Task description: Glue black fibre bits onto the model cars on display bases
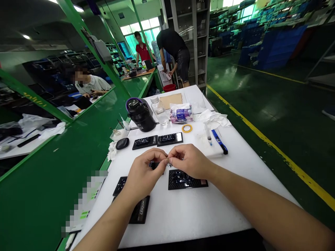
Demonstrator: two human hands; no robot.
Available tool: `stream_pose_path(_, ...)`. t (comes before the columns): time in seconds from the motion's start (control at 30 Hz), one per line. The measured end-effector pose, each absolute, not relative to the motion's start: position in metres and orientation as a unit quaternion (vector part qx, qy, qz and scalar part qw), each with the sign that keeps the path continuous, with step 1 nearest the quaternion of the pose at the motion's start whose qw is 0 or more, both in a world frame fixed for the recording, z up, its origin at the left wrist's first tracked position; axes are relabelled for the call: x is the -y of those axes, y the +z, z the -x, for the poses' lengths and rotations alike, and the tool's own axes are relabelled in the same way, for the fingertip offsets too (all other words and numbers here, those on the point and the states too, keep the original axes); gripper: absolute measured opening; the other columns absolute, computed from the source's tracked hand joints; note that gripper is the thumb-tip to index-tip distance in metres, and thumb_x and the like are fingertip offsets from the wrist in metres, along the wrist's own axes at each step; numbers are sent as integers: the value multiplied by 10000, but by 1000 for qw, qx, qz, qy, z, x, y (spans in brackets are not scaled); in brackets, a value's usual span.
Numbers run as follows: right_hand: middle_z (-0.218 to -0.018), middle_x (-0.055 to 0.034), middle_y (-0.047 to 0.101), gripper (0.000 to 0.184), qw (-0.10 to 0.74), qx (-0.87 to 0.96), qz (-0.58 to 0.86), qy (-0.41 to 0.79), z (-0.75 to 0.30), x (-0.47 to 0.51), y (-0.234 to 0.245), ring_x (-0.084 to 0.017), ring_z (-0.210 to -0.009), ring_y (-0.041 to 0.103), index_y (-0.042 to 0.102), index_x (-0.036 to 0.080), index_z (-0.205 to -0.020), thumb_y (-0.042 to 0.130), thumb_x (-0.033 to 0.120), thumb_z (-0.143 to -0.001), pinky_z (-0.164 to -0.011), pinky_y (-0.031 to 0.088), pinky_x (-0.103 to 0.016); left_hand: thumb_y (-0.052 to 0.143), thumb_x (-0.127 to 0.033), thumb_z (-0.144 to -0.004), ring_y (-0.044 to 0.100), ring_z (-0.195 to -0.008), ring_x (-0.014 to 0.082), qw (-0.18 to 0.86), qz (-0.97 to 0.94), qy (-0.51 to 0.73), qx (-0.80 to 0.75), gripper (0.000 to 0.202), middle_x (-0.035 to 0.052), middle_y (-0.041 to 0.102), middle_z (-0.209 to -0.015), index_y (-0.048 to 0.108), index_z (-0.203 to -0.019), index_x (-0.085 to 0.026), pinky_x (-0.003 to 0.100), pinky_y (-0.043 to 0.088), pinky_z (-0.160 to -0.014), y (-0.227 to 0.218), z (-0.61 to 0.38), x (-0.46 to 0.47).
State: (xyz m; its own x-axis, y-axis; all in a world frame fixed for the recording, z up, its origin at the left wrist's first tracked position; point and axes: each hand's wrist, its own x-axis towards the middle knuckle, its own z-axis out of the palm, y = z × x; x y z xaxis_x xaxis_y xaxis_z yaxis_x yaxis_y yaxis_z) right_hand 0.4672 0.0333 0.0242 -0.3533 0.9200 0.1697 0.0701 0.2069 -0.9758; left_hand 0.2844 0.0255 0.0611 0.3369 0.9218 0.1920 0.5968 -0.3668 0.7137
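Note:
My left hand (pixel 148 170) and my right hand (pixel 190 160) meet over the middle of the white table, thumbs and fingertips pinched together. Whatever lies between the fingertips is too small to name. Below my right hand rests a black textured plate with glossy raised shapes (pixel 180 181). Another dark plate is partly hidden behind my left hand. Under my left wrist lies a black plate with silvery lettering (pixel 141 211), with a further black plate (pixel 119 185) above it. Farther back, two similar plates, a left one (pixel 142 142) and a right one (pixel 170 138), lie side by side.
Behind stand a black jug (pixel 142 116), a clear bottle (pixel 160 111) and a tissue pack (pixel 181 113). A yellow tape roll (pixel 186 128), a syringe (pixel 208 135) and a blue cutter (pixel 220 141) lie to the right. A black mouse (pixel 122 143) sits left. Several people are beyond the table.

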Motion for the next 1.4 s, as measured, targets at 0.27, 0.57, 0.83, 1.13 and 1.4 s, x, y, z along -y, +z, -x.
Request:
stream_pose_path(0.27, -658, 20, 564, 128, 471, 703, 425, 320, -462, -31, 22, -69, -641, 466, 589, 145, -673, 554, 157, -796, -622, 355, -202, 385, -413, -992, 492, -697, 160, 284, -749, 284, -527, 265, 13, 555, -798, 481, -848, -213, 306, 429, -624, 44, -299, -22)
stream_pose_path(0.57, -642, 18, 551, 156, 386, 573, 406, 599, -474, -40, 25, -65, -589, 456, 640, 134, -756, 658, 289, -764, -563, 358, -198, 393, -424, -995, 571, -809, 169, 344, -755, 268, -490, 293, 54, 633, -939, 505, -833, -206, 318, 504, -718, 56, -303, -24)
stream_pose_path(0.83, -652, -1, 542, 146, 366, 494, 336, 714, -475, -46, 24, -67, -595, 490, 618, 113, -759, 638, 252, -721, -582, 446, -200, 612, -210, -901, 674, -956, 187, 21, -837, 368, -404, 45, 56, 710, -1036, 639, -933, -193, 318, 545, -818, 48, -291, -21)
stream_pose_path(1.13, -774, -14, 616, 187, 340, 620, 383, 594, -471, -31, 27, -97, -685, 554, 665, 148, -916, 648, 295, -800, -666, 458, -240, 630, -98, -872, 677, -918, 181, -73, -820, 386, -416, 168, 8, 712, -1013, 646, -973, -232, 347, 541, -854, 54, -233, 3)
stream_pose_path(1.4, -911, -77, 628, 132, 292, 889, 274, 223, -426, 15, 19, -177, -866, 532, 630, 139, -933, 526, 179, -863, -840, 463, -321, 548, -326, -961, 657, -1018, 211, 39, -660, 351, -663, 116, 4, 688, -1098, 650, -985, -277, 378, 519, -915, -5, -139, 91)
